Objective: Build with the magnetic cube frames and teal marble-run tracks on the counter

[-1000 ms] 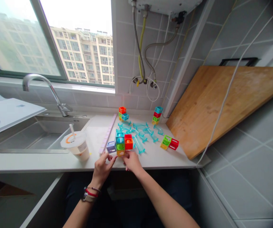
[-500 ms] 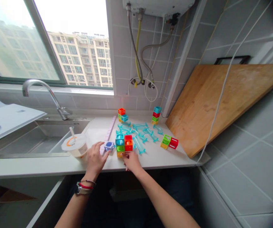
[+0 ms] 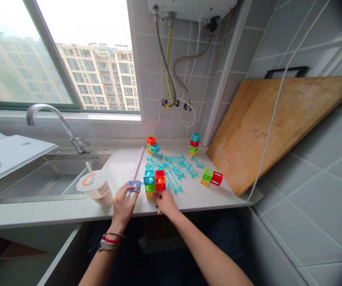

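hands at the block stack

the left hand [image 3: 123,205] pinched a purple cube [image 3: 134,185] just off the table [image 3: 188,196], at 9 o'clock of the block stack [image 3: 155,182]. the right hand [image 3: 166,201] steadied the stack's base, fingers curled against it. a lidded cup [image 3: 95,188] stood at the cube's 9 o'clock.

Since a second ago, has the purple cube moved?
Yes. The left hand has lifted the purple cube slightly left, away from the block stack, toward the cup.
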`<action>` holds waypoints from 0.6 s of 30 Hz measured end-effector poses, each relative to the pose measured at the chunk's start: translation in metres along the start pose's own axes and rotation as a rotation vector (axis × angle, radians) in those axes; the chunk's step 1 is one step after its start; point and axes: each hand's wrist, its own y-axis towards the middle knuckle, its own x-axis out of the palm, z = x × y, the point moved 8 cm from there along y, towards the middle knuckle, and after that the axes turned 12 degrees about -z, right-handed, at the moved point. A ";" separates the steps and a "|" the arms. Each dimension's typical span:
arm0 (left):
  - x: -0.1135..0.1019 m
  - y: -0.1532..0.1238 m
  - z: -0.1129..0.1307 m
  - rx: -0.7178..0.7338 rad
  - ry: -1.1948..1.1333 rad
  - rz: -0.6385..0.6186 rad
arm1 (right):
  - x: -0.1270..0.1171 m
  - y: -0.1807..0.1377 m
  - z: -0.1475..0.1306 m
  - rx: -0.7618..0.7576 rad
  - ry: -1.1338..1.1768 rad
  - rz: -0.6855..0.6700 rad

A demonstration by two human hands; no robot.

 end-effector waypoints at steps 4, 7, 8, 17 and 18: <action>-0.002 -0.012 -0.011 -0.120 -0.231 0.034 | 0.000 0.000 0.001 0.010 0.004 -0.005; 0.005 -0.010 -0.012 -0.158 -0.397 -0.018 | 0.000 -0.001 -0.001 0.013 0.004 -0.010; 0.007 -0.009 -0.011 -0.163 -0.446 -0.043 | 0.000 -0.001 -0.002 0.014 0.003 -0.011; 0.036 -0.005 0.000 -0.201 -0.728 -0.260 | -0.001 -0.004 -0.003 0.018 -0.018 -0.014; 0.037 -0.004 0.001 -0.202 -0.740 -0.270 | -0.001 -0.003 -0.002 0.019 -0.019 -0.015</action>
